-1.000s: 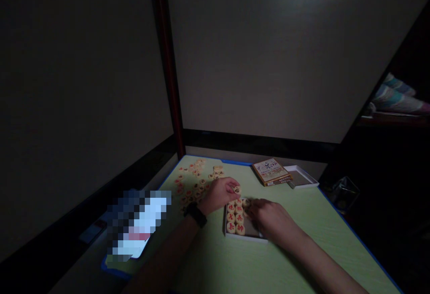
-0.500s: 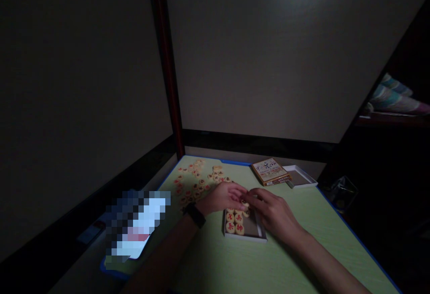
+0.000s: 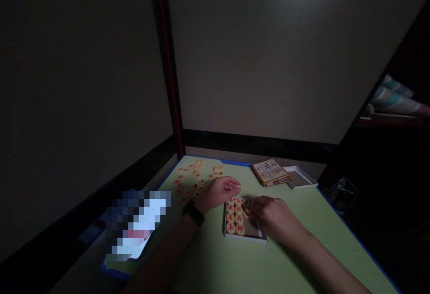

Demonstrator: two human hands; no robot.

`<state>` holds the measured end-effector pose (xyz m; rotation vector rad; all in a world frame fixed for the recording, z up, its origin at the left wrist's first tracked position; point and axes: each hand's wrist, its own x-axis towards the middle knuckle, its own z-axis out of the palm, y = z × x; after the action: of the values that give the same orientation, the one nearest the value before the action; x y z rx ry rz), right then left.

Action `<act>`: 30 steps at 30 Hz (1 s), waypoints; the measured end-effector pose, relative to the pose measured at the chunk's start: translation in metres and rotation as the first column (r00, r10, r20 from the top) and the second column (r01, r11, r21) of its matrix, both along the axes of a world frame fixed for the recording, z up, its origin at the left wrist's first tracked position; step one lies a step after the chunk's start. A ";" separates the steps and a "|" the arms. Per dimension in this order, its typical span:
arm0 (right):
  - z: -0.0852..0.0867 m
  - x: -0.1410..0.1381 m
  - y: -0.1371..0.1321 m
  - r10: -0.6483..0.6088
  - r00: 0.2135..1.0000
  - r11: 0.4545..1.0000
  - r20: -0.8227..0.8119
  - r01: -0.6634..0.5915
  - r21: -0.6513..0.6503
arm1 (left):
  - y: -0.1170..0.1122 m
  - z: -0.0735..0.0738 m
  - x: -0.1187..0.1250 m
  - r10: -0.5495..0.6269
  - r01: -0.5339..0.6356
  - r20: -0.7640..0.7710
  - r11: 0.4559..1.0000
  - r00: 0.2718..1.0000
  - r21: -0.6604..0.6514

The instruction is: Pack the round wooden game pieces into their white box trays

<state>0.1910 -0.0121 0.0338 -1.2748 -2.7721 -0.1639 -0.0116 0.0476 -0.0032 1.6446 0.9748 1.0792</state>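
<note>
A shallow white box [image 3: 247,240] lies before me, holding rows of round wooden Chinese chess pieces [image 3: 238,219] with red characters and a few with dark ones. My right hand [image 3: 273,213] is over the box's right side, its fingers pinched around a Chinese chess piece that they mostly hide, beside the dark-marked pieces [image 3: 246,204]. Just beyond the box's far left corner hovers my left hand [image 3: 222,191], wearing a dark wristband. Its fingers are loosely curved, with a gap to the thumb, and nothing shows between them.
Loose chess pieces [image 3: 196,175] are scattered over the green table [image 3: 201,258] at the far left. A printed game box [image 3: 270,172] and another white tray [image 3: 306,176] lie at the back right. A pixelated bright device [image 3: 144,222] stands at the left edge. Walls border the far side.
My hands have parted. The left moved back left and away from the box, uncovering the far red pieces; the right lowered towards the dark-marked pieces in the box.
</note>
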 end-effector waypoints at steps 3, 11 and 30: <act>0.000 -0.004 -0.002 -0.012 0.999 1.000 0.038 0.012 -0.007 | -0.001 0.000 0.001 -0.007 0.007 -0.006 1.000 1.000 -0.003; -0.001 -0.005 -0.002 -0.058 0.998 0.998 -0.013 0.058 -0.035 | -0.001 0.000 0.001 -0.004 0.005 -0.031 1.000 1.000 0.020; -0.004 -0.005 -0.003 -0.070 0.996 0.993 -0.054 0.064 -0.099 | -0.007 0.004 0.004 -0.016 0.020 -0.081 0.999 0.997 0.045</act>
<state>0.1862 -0.0147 0.0295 -1.3731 -2.7205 0.0032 -0.0079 0.0406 0.0011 1.7427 0.9919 1.0374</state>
